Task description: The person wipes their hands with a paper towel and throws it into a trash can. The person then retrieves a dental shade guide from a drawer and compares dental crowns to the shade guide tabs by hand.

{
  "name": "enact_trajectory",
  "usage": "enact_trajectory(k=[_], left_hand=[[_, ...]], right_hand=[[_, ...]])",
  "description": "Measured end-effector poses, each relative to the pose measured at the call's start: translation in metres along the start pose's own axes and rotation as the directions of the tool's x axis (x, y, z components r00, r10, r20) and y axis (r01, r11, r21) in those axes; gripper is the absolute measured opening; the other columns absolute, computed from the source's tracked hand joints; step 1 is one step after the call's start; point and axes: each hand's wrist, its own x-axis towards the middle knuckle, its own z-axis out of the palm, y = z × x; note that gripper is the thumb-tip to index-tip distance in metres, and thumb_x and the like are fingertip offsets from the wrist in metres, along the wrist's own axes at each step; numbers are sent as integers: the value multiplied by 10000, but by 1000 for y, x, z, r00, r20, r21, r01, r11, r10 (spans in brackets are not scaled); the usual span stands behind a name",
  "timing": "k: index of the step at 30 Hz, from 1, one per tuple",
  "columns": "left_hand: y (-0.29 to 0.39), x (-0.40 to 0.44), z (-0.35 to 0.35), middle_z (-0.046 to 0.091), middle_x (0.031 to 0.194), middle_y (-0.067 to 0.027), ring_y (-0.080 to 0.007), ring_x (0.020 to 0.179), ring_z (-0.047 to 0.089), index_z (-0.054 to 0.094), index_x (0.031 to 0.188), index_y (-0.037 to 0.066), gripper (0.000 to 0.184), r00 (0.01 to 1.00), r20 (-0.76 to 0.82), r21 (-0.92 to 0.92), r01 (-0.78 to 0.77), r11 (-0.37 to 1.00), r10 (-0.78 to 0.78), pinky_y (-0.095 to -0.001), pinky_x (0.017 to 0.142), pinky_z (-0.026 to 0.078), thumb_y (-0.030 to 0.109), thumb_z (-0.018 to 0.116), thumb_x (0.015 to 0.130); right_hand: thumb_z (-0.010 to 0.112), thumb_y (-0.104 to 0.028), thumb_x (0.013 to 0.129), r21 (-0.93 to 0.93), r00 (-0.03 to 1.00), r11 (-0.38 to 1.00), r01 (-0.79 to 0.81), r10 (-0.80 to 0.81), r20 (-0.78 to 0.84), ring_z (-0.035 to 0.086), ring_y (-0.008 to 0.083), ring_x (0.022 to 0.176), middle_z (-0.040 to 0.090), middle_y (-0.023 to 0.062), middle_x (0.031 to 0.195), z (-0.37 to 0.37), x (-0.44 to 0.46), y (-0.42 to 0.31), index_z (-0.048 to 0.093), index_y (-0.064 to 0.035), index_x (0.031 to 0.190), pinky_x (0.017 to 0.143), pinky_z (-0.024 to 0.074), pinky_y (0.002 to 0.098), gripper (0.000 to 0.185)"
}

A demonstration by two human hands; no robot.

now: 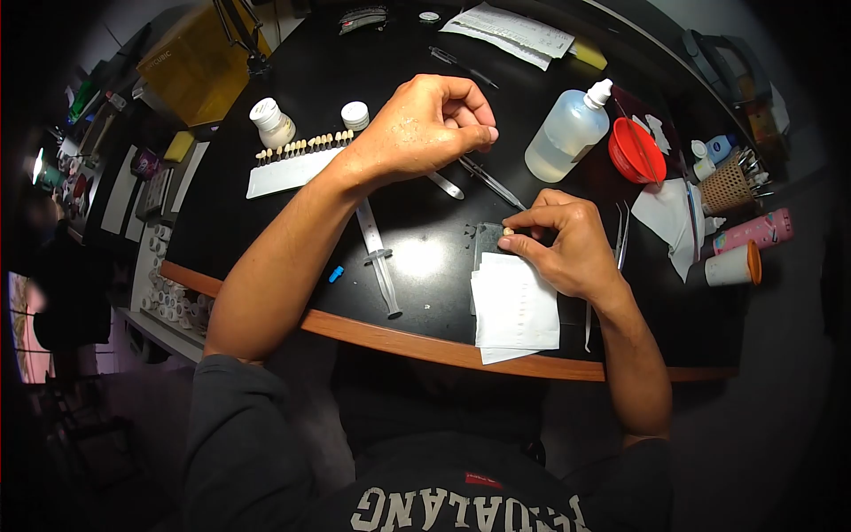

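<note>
My left hand (430, 129) is raised over the black table with its fingers curled; whether it pinches anything is too small to tell. Behind its wrist lies a tooth shade guide (297, 171), with a syringe (378, 257) nearer to me. My right hand (563, 244) pinches a small tooth-coloured piece (508, 232) between thumb and index finger. That piece is over a small glass slab (486, 238), just beyond a stack of white paper sheets (517, 306). Metal tweezers (492, 183) lie between the two hands.
A clear bottle (567, 133) stands beyond my right hand, beside a red bowl (636, 151). Two white-lidded jars (272, 124) (355, 115) stand at the left. A blue tip (336, 274) lies near the wooden table edge (399, 340). A white cup (731, 266) is at the right.
</note>
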Motion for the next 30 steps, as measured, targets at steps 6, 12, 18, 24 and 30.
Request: enact_trajectory(k=[6,12,18,24,30], left_hand=[[-2,1,-3,712,794,-42,-74,764,666,680,959,-21,117,999,-3,50,39,998,-39,-233,739,536,78,732,924],[4,2,-11,717,812,-43,-86,779,683,685,973,1,131,988,-128,-18,-92,996,89,-243,754,546,106,753,933],[60,-46,-67,717,867,-89,-52,585,403,675,1064,1,113,668,-615,-17,-541,841,418,-213,561,343,66,655,974],[34,-259,-24,573,755,-54,-111,622,430,555,926,64,143,364,-883,23,-596,802,296,-267,608,356,178,565,1014],[-36,-433,122,751,1040,-152,-213,946,711,706,1146,-24,378,319,-802,-120,742,659,-505,-330,869,557,163,823,839]], right_hand=[[884,-174,787,-10,999,999,37,-37,6,601,166,632,643,70,695,-1,-1,0,816,-23,930,581,452,330,219],[838,-164,835,41,988,995,95,-90,-124,598,177,638,639,70,690,-5,-1,-5,805,-18,896,580,437,337,161],[806,-161,859,-170,889,944,283,-325,-323,561,199,649,617,43,675,-12,-6,-7,777,-63,777,650,397,357,131],[786,-84,864,-194,759,913,360,-408,-507,600,229,694,634,79,714,-27,-13,-12,755,-20,805,649,454,368,92],[708,41,902,-42,783,859,511,-485,-388,589,206,709,636,118,808,-38,-40,-52,733,49,917,643,452,303,30]])
